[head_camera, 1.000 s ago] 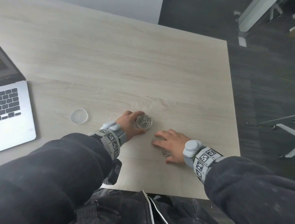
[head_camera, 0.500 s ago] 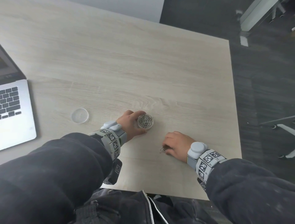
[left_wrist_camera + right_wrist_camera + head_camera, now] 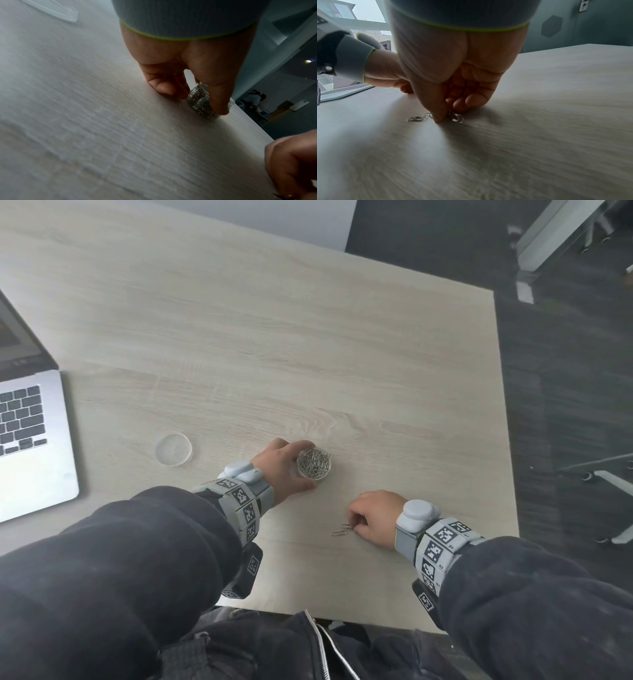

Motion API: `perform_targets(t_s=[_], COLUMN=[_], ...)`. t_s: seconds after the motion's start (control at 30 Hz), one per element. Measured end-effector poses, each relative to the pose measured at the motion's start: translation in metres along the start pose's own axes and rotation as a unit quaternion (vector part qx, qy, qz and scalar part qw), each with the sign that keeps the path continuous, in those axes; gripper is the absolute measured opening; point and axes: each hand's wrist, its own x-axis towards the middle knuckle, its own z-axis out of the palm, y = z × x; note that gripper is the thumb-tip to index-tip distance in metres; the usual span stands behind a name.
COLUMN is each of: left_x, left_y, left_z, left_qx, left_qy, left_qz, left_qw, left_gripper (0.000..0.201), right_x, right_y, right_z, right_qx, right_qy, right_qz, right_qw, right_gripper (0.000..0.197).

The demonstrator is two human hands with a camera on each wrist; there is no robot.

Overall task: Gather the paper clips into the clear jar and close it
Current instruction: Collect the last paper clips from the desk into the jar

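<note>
Pinching loose paper clips [image 3: 342, 530] near the table's [image 3: 308, 337] front edge, the right hand [image 3: 375, 517] curls tight; just beyond, the left hand [image 3: 281, 470] wraps the open clear jar [image 3: 313, 463], its lid [image 3: 173, 449] lying left, laptop [image 3: 34, 440] farther left, bare wood stretching behind.

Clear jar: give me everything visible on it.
The clear jar is a small, round, see-through container, plastic or glass by its look, standing upright on the wooden table with its mouth open. It is packed nearly full with silvery paper clips. The left hand grips its side, fingers and thumb curled round the wall; the left wrist view shows the thumb lying down its side. Its lid lies apart, flat on the table toward the laptop.
</note>
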Motion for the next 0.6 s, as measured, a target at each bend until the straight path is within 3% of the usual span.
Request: perform_targets(t_s=[0.23,0.43,0.6], left_x=[0.000,0.000,0.000], left_y=[0.000,0.000,0.001], left_z=[-0.001,0.000,-0.001], left_qx=[0.003,0.000,-0.004], left_qy=[-0.005,-0.007,-0.007], left_qz=[-0.005,-0.005,-0.005], left_qw=[1.000,1.000,1.000], left_gripper=[0.071,0.072,0.071], right_x=[0.008,0.026,0.045], right_y=[-0.008,-0.030,-0.043], right_z=[-0.004,-0.028,-0.040], right_qx=[0.092,0.243,0.273], right_qy=[0.091,0.251,0.284], right_qz=[0.031,0.053,0.056], right_qw=[0.991,0.936,0.917], right_gripper=[0.011,0.009,0.005])
